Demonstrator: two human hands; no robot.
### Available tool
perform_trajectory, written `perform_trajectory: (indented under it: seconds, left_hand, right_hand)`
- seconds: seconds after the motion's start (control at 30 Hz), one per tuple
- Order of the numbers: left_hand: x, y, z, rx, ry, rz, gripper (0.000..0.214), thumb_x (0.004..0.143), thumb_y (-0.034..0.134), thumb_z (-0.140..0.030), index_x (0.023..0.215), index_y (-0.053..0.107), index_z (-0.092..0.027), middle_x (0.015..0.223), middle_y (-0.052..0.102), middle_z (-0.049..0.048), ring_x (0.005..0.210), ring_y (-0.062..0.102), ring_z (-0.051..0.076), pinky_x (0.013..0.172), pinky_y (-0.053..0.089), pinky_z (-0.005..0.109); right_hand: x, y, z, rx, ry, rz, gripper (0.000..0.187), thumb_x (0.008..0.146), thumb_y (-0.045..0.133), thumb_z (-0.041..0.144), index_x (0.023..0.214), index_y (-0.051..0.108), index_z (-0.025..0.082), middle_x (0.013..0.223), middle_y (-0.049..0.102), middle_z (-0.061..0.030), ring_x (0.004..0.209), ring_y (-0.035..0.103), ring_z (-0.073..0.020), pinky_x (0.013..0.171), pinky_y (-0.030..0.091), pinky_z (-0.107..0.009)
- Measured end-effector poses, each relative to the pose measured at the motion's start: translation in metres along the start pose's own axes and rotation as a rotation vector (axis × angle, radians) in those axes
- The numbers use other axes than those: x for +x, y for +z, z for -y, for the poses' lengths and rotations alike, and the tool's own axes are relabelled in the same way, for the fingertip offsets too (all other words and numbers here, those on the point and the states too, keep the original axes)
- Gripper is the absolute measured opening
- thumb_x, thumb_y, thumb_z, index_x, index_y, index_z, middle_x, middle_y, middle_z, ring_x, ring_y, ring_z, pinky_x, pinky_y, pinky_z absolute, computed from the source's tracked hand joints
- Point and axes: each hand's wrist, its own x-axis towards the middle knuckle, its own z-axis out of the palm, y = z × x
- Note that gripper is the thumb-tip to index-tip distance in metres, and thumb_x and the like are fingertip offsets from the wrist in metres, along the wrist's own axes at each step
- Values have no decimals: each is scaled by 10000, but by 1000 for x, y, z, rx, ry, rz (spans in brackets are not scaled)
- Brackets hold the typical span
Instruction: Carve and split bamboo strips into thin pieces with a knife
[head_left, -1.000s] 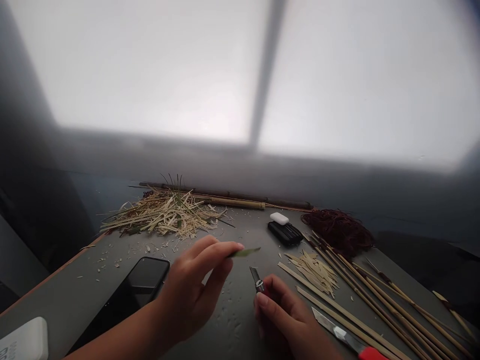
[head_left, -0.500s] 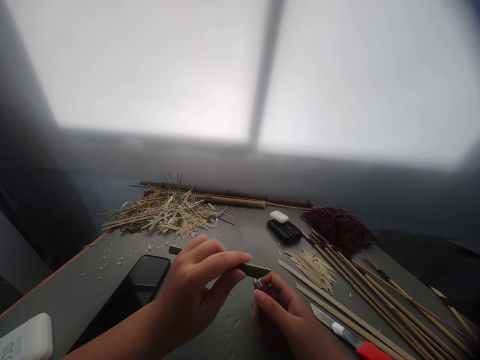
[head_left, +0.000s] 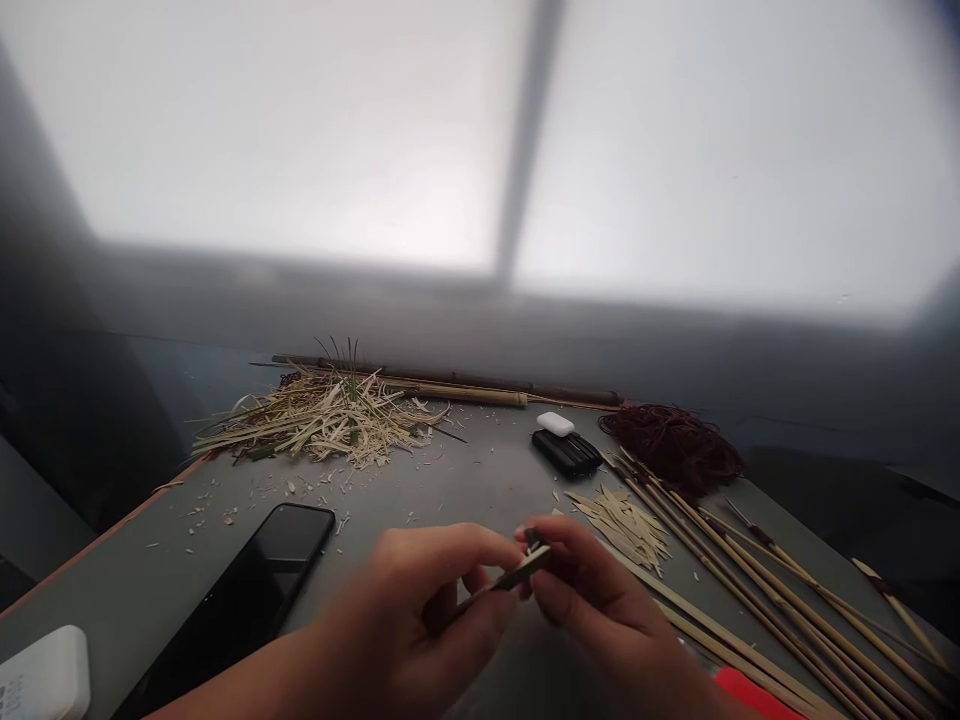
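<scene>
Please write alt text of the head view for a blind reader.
The left hand pinches a thin bamboo strip over a grey table; the right hand holds a small tool at its end. Shavings, sticks, a phone nearby.

On my feed the left hand and its forearm are uncovered right to the lower edge of view, and the right hand is likewise bare down to the wrist, with short plain fingernails as far as the motion blur lets me judge.

Bamboo strip pinched between left hand and right hand, phone nearby, shavings pile beyond
</scene>
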Motion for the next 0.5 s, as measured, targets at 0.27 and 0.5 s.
perform_trajectory:
  seconds: [0.27,0.5]
  left_hand:
    - [-1,-3,-5,2,100,75,316,890,509,-119,1164,660,-166,676,675,8,511,554,103,534,479,185]
    - [1,1,-3,-330,-155,92,309,906,489,-216,1175,641,-223,629,658,-4,482,534,101,492,460,193]
  right_hand:
    - [-3,-23,54,-710,-544,19,217,935,484,161,1081,558,304,893,646,-20,774,621,-149,670,510,-236]
    - [-4,-24,56,-760,-534,41,183,903,574,203,1064,567,290,727,629,14,567,581,-119,523,475,-209]
